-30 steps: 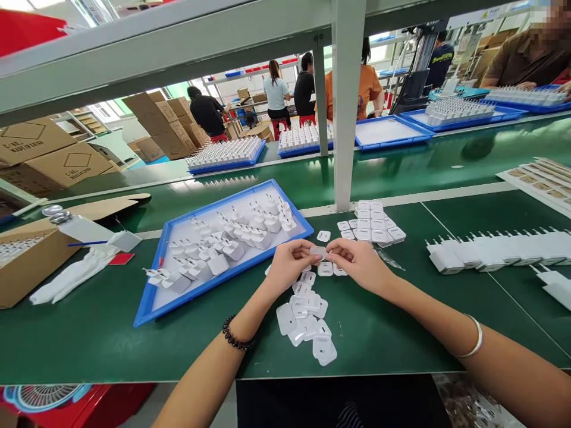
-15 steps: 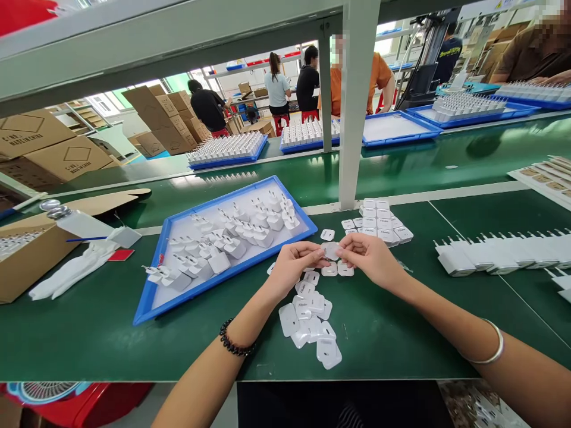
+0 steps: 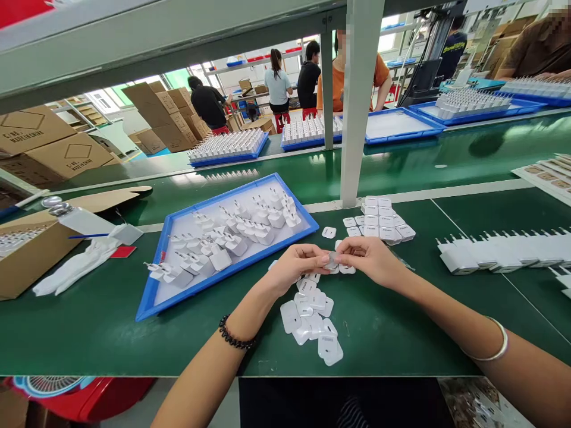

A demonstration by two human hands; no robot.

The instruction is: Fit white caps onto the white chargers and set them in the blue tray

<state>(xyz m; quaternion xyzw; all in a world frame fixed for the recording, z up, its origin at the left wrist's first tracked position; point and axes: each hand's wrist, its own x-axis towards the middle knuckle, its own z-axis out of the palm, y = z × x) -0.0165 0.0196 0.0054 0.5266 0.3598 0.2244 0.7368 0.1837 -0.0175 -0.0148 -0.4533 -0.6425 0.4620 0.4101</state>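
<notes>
My left hand (image 3: 295, 267) and my right hand (image 3: 373, 259) meet above the green bench, fingertips pinched on a small white plastic cover plate (image 3: 332, 260) between them. Much of that plate is hidden by the fingers. Beneath and in front of my hands lies a loose pile of similar rounded-square cover plates (image 3: 307, 315), some with printed lettering and a slot. Just beyond my right hand, more plates are stacked in neat rows (image 3: 379, 219). One single plate (image 3: 329, 232) lies apart behind my fingers.
A blue-rimmed tray (image 3: 154, 302) of white plug chargers stands left. Rows of chargers (image 3: 504, 252) lie at right. A white post (image 3: 352, 119) rises behind my hands. Gloves (image 3: 80, 266) and a cardboard box (image 3: 31, 267) sit far left. Co-workers sit beyond the green belt (image 3: 267, 172).
The plate between my fingers has tilted and shows less of its face. My hands have drawn slightly closer together, and the view has shifted a little.
</notes>
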